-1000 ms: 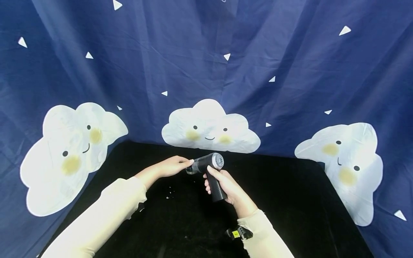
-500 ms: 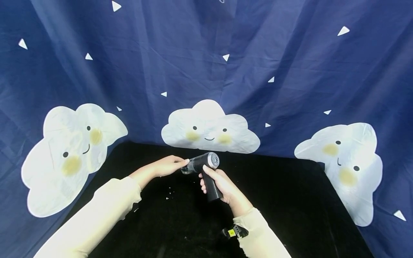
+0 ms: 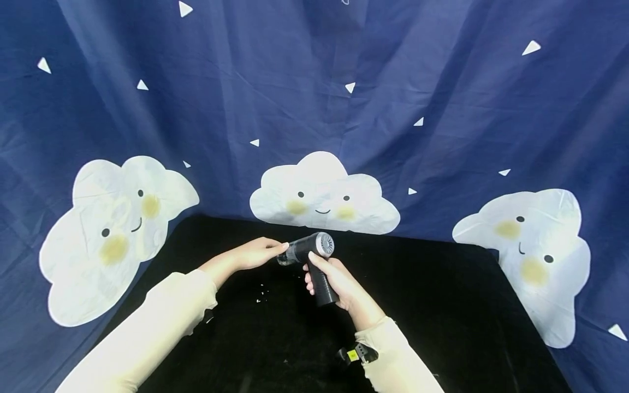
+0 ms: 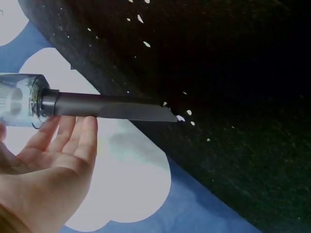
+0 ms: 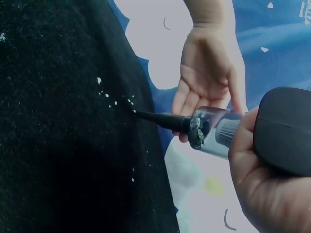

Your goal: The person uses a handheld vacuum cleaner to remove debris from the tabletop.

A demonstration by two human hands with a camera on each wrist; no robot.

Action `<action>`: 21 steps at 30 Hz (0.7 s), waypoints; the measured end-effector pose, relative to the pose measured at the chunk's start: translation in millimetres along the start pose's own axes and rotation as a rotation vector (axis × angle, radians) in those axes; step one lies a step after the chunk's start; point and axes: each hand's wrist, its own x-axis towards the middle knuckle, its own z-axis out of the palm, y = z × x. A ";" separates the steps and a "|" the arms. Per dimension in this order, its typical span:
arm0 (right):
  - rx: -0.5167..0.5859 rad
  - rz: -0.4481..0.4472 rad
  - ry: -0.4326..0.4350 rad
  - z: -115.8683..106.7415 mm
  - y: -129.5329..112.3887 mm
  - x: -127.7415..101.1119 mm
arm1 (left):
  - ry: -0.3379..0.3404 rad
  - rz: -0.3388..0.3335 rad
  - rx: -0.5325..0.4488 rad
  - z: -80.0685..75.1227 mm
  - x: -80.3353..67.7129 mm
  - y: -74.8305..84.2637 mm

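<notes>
I see my right hand point(image 3: 344, 286) wrapped around the dark handle of a handheld vacuum point(image 3: 314, 256), held above the black tabletop point(image 3: 442, 305). My left hand point(image 3: 255, 254) lies open with straight fingers point(image 4: 73, 138) against the vacuum's clear dust cup point(image 5: 214, 128), where grey debris shows inside. The slim crevice nozzle point(image 4: 109, 107) points at white crumbs point(image 5: 114, 99) scattered on the tabletop, its tip just beside them. Behind hangs a navy backdrop point(image 3: 314, 82) with smiling clouds.

Handheld vacuum point(image 3: 312, 256) above table point(image 3: 442, 305), cloud backdrop point(image 3: 324, 191) behind.
</notes>
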 end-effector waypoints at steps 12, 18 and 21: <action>0.001 -0.033 -0.007 1.7 -4.7 5.0 | 0.026 -0.004 0.026 -8.9 1.3 3.3; -0.005 0.007 -0.007 2.8 -2.6 9.0 | 0.028 -0.015 0.005 -5.5 1.1 -4.1; -0.007 0.018 -0.017 2.1 -2.2 9.5 | 0.024 -0.018 0.000 -4.8 0.0 -5.5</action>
